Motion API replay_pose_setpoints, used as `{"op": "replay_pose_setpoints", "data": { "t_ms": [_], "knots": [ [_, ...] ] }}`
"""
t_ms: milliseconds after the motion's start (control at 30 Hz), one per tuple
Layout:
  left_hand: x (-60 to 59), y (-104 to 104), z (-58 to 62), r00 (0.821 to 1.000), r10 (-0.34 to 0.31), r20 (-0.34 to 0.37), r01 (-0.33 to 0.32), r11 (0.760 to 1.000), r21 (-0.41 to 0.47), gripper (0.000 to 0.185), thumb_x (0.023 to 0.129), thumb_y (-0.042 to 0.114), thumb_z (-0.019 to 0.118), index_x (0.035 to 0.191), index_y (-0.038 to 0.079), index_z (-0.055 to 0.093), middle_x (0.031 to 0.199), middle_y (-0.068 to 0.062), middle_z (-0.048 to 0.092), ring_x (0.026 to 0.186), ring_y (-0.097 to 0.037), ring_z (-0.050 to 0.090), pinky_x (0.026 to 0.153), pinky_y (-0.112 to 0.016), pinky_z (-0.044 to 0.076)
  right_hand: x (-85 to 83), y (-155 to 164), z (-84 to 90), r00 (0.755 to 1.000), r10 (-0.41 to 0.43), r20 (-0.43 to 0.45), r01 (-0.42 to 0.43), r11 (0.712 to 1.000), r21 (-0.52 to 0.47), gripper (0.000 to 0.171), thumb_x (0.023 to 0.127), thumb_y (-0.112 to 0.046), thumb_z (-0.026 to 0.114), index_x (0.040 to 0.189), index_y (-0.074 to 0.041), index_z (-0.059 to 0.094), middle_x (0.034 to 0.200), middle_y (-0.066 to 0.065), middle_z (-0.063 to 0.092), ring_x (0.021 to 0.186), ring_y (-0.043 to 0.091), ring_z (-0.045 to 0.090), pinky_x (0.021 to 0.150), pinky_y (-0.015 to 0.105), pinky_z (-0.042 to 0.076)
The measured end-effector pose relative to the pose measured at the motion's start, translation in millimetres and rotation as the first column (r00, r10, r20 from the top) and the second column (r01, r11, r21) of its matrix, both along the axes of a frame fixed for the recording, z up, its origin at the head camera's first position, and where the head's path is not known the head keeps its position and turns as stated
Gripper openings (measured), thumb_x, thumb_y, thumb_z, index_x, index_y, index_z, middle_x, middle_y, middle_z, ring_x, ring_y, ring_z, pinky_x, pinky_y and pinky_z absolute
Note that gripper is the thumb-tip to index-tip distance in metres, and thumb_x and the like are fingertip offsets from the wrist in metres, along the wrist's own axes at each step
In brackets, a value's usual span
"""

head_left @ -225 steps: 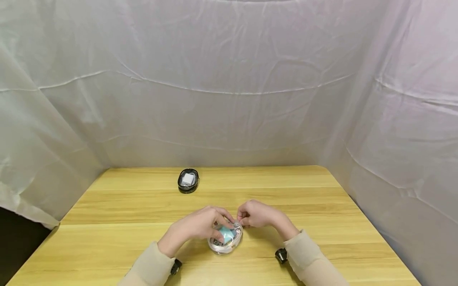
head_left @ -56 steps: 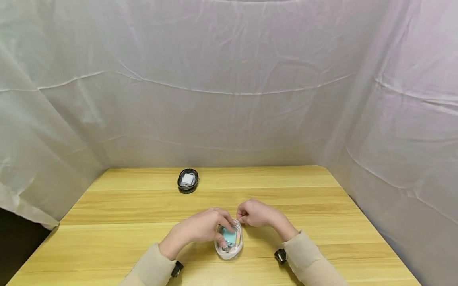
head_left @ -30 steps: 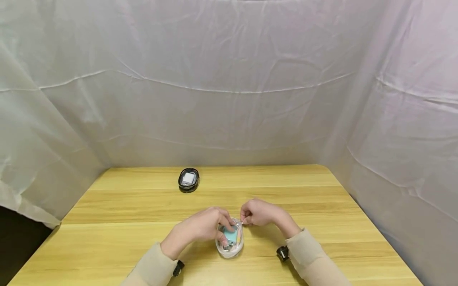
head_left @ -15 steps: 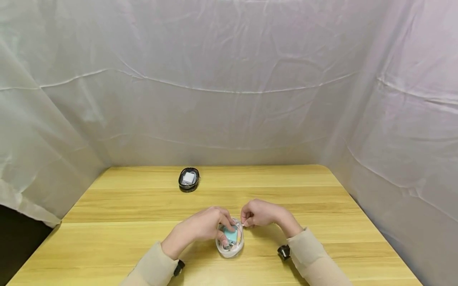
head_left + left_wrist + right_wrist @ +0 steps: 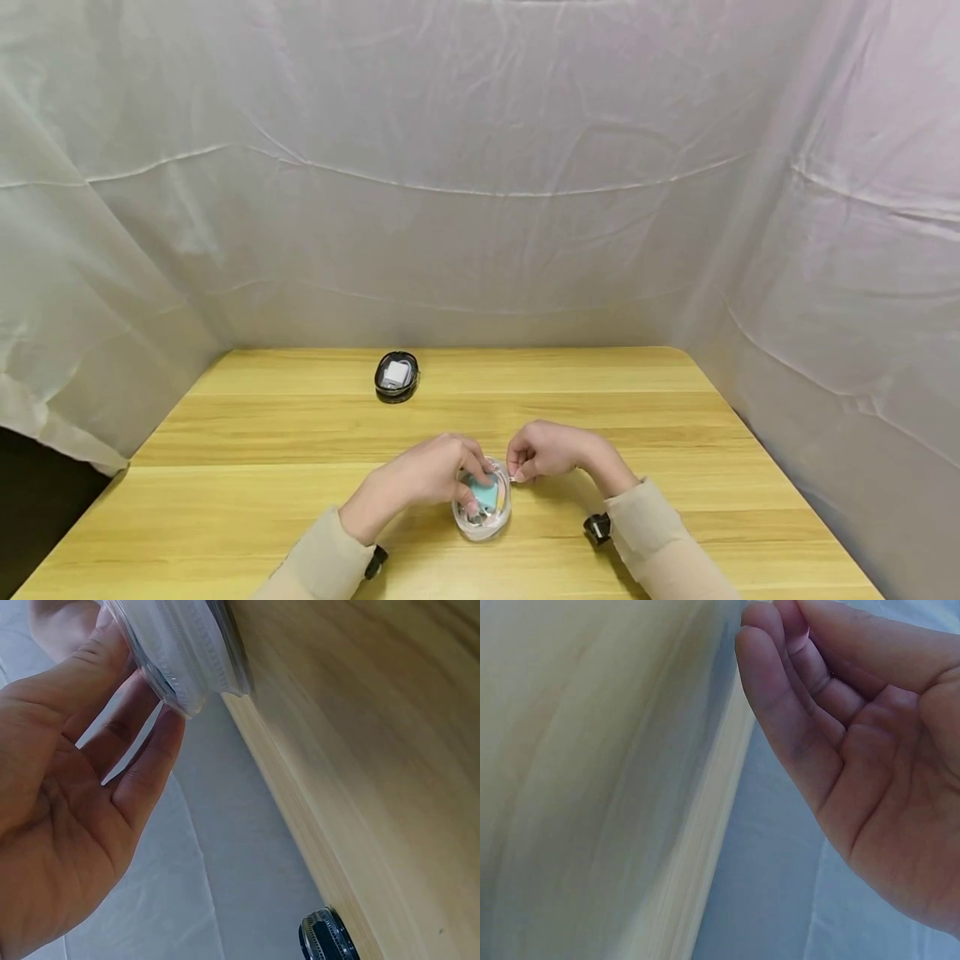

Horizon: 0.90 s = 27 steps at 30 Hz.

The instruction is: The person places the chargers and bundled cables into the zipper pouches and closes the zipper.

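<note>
A small round clear pouch (image 5: 481,530) with a white zippered rim lies on the wooden table in front of me. Through its clear top I see a light blue block (image 5: 484,493) and something yellow. My left hand (image 5: 429,475) grips the pouch from the left, thumb and fingers spread over its top. The left wrist view shows fingertips against the side of the pouch's zipper band (image 5: 184,656). At its right edge, my right hand (image 5: 551,450) pinches a small pale zipper pull (image 5: 513,479). The right wrist view does not show the pull clearly.
A black-rimmed clear pouch (image 5: 392,397) holding a white block stands farther back, left of centre. The wooden table (image 5: 637,400) ends at pale cloth hangings (image 5: 480,250) behind and on both sides. Dark wrist cameras sit below both sleeves.
Since the earliest frame the pouch has turned and shifted slightly right. My right hand has moved from its upper right edge a little right and toward me, with the zipper pull. The left hand barely moved.
</note>
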<state>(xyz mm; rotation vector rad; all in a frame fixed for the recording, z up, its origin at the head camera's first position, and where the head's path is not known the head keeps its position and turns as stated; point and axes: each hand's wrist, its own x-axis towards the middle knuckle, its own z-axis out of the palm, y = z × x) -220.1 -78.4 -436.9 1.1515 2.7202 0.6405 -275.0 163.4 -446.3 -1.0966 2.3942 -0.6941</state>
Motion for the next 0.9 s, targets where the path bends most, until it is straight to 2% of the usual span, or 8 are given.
{"op": "replay_pose_setpoints", "data": {
  "t_ms": [200, 400, 600, 733, 900],
  "knots": [
    [-1.3, -0.9, 0.9, 1.000, 0.001, 0.005, -0.001, 1.000, -0.004, 0.029, 0.076, 0.019, 0.092, 0.104, 0.016, 0.084, 0.117, 0.007, 0.073, 0.111, -0.009, 0.065, 0.098, -0.027, 0.054, -0.8, -1.4, 0.0, 0.999, -0.020, 0.030, 0.020, 1.000, -0.009, 0.016, 0.090, 0.004, 0.074, 0.082, -0.009, 0.069, 0.073, -0.004, 0.066, 0.065, 0.011, 0.064, 0.060, 0.020, 0.054],
    [-3.3, -4.9, -5.5, 0.998, -0.050, -0.026, 0.049, 0.999, -0.021, 0.033, 0.077, 0.023, 0.091, 0.108, 0.016, 0.082, 0.121, 0.005, 0.072, 0.113, -0.010, 0.064, 0.101, -0.028, 0.052, -0.7, -3.5, -4.8, 0.997, -0.059, 0.055, 0.061, 0.997, -0.037, 0.016, 0.090, 0.003, 0.074, 0.083, -0.010, 0.069, 0.075, -0.002, 0.067, 0.066, 0.013, 0.064, 0.061, 0.022, 0.055],
    [-0.5, -9.9, -12.5, 0.995, -0.082, -0.050, 0.081, 0.997, -0.017, 0.039, 0.081, 0.024, 0.089, 0.118, 0.016, 0.079, 0.131, 0.004, 0.068, 0.124, -0.014, 0.061, 0.109, -0.034, 0.050, 3.4, 1.8, -12.8, 0.996, -0.080, 0.039, 0.084, 0.989, -0.120, 0.006, 0.094, -0.005, 0.072, 0.099, -0.009, 0.072, 0.087, 0.000, 0.070, 0.074, 0.015, 0.066, 0.063, 0.024, 0.057],
    [0.6, -14.9, -15.9, 0.996, -0.067, -0.063, 0.069, 0.997, 0.042, 0.040, 0.088, 0.026, 0.084, 0.125, 0.015, 0.075, 0.138, 0.002, 0.064, 0.130, -0.019, 0.058, 0.112, -0.040, 0.048, 9.1, 6.6, -18.7, 0.992, -0.122, 0.024, 0.124, 0.966, -0.228, 0.019, 0.097, -0.012, 0.071, 0.115, -0.005, 0.071, 0.105, 0.004, 0.072, 0.088, 0.018, 0.070, 0.070, 0.027, 0.061],
    [1.1, -21.4, -19.4, 0.996, -0.015, -0.091, 0.026, 0.992, 0.124, 0.048, 0.092, 0.030, 0.080, 0.135, 0.013, 0.068, 0.144, 0.001, 0.059, 0.134, -0.020, 0.055, 0.115, -0.044, 0.046, 22.0, 8.7, -24.0, 0.979, -0.200, 0.031, 0.198, 0.919, -0.342, 0.030, 0.098, -0.015, 0.071, 0.125, -0.001, 0.067, 0.123, 0.012, 0.069, 0.105, 0.025, 0.070, 0.079, 0.028, 0.062]
  ]
}}
